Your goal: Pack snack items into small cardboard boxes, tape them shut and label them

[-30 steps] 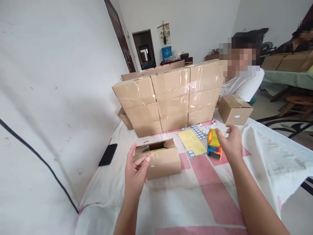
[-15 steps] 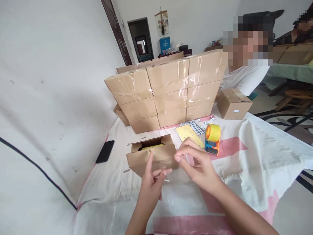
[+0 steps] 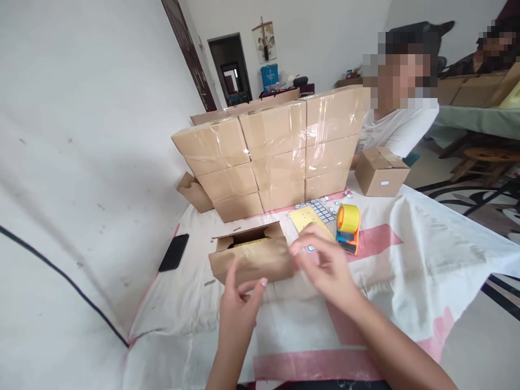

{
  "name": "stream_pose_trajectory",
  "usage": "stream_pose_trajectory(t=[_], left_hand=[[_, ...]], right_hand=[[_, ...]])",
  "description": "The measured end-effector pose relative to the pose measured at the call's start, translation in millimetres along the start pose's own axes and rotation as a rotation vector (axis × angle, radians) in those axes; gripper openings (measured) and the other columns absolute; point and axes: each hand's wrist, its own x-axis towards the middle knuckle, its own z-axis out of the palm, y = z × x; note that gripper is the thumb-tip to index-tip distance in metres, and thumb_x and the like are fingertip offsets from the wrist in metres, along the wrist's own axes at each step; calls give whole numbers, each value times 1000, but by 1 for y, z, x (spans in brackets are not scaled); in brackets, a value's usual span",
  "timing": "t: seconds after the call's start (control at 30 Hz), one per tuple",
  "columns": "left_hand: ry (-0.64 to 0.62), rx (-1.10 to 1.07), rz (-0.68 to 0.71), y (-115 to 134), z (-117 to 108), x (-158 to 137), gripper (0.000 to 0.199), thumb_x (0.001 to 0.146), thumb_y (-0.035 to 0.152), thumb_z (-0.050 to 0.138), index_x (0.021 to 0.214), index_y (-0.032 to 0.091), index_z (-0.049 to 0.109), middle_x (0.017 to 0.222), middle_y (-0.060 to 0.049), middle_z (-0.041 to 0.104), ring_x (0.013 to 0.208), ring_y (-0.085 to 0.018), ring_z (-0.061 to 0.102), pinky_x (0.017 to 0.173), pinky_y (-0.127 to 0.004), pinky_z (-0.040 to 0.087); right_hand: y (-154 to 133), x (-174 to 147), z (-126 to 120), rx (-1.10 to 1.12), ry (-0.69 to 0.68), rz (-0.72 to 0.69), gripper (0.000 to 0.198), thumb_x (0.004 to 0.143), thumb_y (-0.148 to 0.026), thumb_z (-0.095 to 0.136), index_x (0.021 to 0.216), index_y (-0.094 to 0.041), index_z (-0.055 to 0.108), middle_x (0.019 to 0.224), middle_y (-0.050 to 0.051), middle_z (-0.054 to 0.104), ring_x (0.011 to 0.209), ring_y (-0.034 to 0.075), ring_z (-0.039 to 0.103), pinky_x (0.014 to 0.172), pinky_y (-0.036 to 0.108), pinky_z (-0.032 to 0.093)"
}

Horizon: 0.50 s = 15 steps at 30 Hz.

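Observation:
A small open cardboard box point(image 3: 252, 262) stands on the cloth in front of me, something yellow showing inside it. My left hand point(image 3: 239, 303) is at the box's near side, index finger and thumb apart, holding nothing. Close to the box's right end is my right hand point(image 3: 325, 262), its thumb and fingertips pinched together and slightly blurred; what they hold is too small to make out. A small blue-edged white label point(image 3: 311, 248) shows between its fingers, whether held or lying behind I cannot tell. Beyond that hand lies a yellow sheet point(image 3: 305, 219) beside a blue-lined label sheet point(image 3: 323, 212).
A tape dispenser point(image 3: 348, 230) with yellow tape stands right of the sheets. Behind rises a stack of taped cartons point(image 3: 280, 151). A labelled closed box point(image 3: 382, 173) sits at right, near a person in white point(image 3: 410, 127). A black phone point(image 3: 174, 253) lies at left.
My left hand has drawn back a little to the left, and its thumb and index finger are wider apart. My right hand stays pinched near the box's right end. The view has shifted slightly.

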Motion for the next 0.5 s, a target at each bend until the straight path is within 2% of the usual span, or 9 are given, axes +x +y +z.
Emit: stream_pose_trajectory(t=[0.07, 0.13, 0.17, 0.2, 0.27, 0.33, 0.4, 0.43, 0.5], left_hand=[[225, 131, 199, -4, -10, 16, 70, 82, 53, 69, 142, 25, 46, 90, -5, 76, 59, -15, 62, 56, -30, 53], [383, 322, 488, -4, -21, 41, 60, 86, 46, 66, 139, 24, 48, 121, -12, 71, 102, -26, 69, 88, -43, 55], [361, 448, 611, -3, -27, 55, 62, 87, 44, 65, 143, 25, 45, 139, -14, 62, 126, -31, 59, 103, -50, 48], [290, 576, 683, -1, -31, 68, 67, 88, 41, 63, 148, 25, 38, 148, -13, 54, 139, -33, 48, 113, -55, 39], [68, 762, 716, -1, -38, 88, 66, 93, 33, 56, 154, 27, 29, 146, -9, 58, 139, -29, 50, 122, -58, 24], [-109, 851, 672, -5, -40, 98, 53, 99, 29, 44, 152, 29, 33, 133, -5, 69, 126, -23, 62, 124, -56, 21], [-186, 870, 636, -14, -41, 97, 44, 103, 32, 37, 147, 28, 40, 131, -4, 70, 124, -21, 63, 124, -55, 23], [-205, 866, 635, -19, -41, 96, 44, 103, 37, 39, 146, 27, 41, 136, -5, 66, 129, -22, 60, 124, -55, 23], [-219, 849, 658, -28, -42, 93, 59, 96, 49, 53, 148, 25, 39, 147, -9, 57, 139, -26, 51, 124, -57, 24]], right_hand=[[-5, 2, -14, -55, 91, -8, 10, 95, -19, 61, 91, -26, 67, 87, 3, 53, 85, 19, 53, 80, 37, 43], [-8, 3, -20, -54, 51, -8, 9, 95, -22, 62, 89, -26, 67, 92, 4, 51, 91, 21, 52, 85, 39, 43], [-9, 4, -20, -27, -4, 1, 9, 96, -23, 61, 88, -26, 66, 95, 5, 51, 95, 22, 52, 87, 40, 43], [-9, 5, -17, 5, -73, 15, 10, 96, -25, 60, 88, -26, 65, 99, 6, 51, 100, 23, 52, 90, 41, 43], [-7, 9, -8, 63, -203, 55, 13, 98, -27, 57, 87, -24, 63, 107, 7, 51, 108, 24, 52, 96, 42, 41], [-1, 16, 6, 114, -302, 102, 14, 98, -29, 56, 86, -24, 59, 113, 7, 52, 114, 24, 51, 100, 42, 40], [8, 26, 22, 163, -373, 139, 12, 96, -30, 59, 87, -23, 56, 113, 6, 54, 114, 23, 52, 98, 39, 40], [15, 32, 30, 185, -401, 166, 11, 95, -30, 61, 88, -24, 55, 111, 5, 56, 111, 22, 54, 94, 37, 42], [29, 43, 49, 239, -449, 249, 14, 92, -32, 63, 91, -24, 51, 98, 2, 57, 95, 19, 56, 82, 33, 44]])
